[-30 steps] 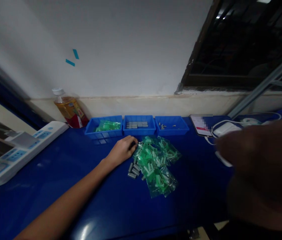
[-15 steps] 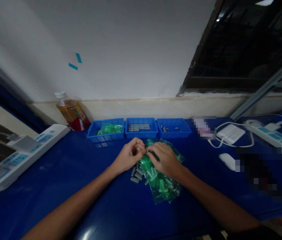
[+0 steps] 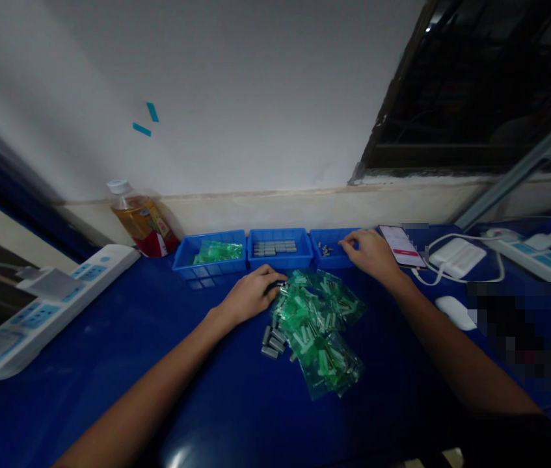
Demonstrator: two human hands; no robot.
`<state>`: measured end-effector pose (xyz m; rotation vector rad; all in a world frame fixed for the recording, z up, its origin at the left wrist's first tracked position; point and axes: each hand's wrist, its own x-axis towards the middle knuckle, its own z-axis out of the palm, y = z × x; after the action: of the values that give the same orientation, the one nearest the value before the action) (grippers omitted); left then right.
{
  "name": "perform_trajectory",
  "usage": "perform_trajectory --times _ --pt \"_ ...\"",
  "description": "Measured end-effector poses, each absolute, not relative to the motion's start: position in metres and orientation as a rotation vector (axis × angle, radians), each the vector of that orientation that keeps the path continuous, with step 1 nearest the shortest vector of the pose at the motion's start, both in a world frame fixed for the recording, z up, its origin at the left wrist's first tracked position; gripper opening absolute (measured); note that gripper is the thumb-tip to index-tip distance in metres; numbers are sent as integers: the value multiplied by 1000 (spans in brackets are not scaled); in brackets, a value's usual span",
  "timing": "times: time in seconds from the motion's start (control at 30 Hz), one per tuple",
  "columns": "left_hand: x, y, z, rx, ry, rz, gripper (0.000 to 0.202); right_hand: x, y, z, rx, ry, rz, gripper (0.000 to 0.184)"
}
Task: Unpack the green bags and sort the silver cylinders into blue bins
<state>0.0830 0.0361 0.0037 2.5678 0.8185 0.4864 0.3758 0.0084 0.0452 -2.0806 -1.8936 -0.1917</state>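
Observation:
My left hand (image 3: 252, 294) rests at the left edge of a pile of clear bags (image 3: 326, 361) holding green and white plastic parts. Its fingers are curled together, with a small shiny bit showing at the tips that I cannot make out. Below it lie several grey metal cylinders (image 3: 274, 343). At the right blue bin (image 3: 326, 262), my right hand (image 3: 371, 252) reaches over the rim with thumb and fingers pinched; whatever is between them is too small to tell. Several small screws (image 3: 324, 249) lie in that bin, left of my fingertips.
The middle bin (image 3: 278, 264) holds rows of grey cylinders, the left bin (image 3: 209, 269) green bags. A drink bottle (image 3: 144, 224) stands against the wall. Power strips (image 3: 51, 312) flank the table. A phone (image 3: 399, 246), white charger (image 3: 458, 258) and white mouse (image 3: 455, 313) are at right.
My hands were together over the bags. The right hand has moved away, up and right, to the screw bin; the left stays by the bags, its palm turned lower.

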Motion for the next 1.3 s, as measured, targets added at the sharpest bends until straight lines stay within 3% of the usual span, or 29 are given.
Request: perform_trajectory --times 0.13,0.3,0.4,0.53,0.73,0.93,1.3 --pt "86 42 3 2547 853 473 19 388 31 55 -2362 -2034 34 20" --pt "83 38 -4 2506 903 585 11 387 46 58 -2416 -2099 147 11" --pt "81 34 -6 2457 921 649 13 383 42 62 -2411 -2093 125 17" --pt "82 31 0 2344 893 795 28 352 8 57 -2067 -1985 -169 26" --pt "105 7 17 1792 901 980 27 279 -60 22 -1479 -1995 -192 13" --pt "123 -17 22 1363 854 958 22 263 -64 15 -1400 -1952 -176 7" --pt "120 -21 18 1520 877 1020 20 261 -68 12 -1444 -1934 -185 6"
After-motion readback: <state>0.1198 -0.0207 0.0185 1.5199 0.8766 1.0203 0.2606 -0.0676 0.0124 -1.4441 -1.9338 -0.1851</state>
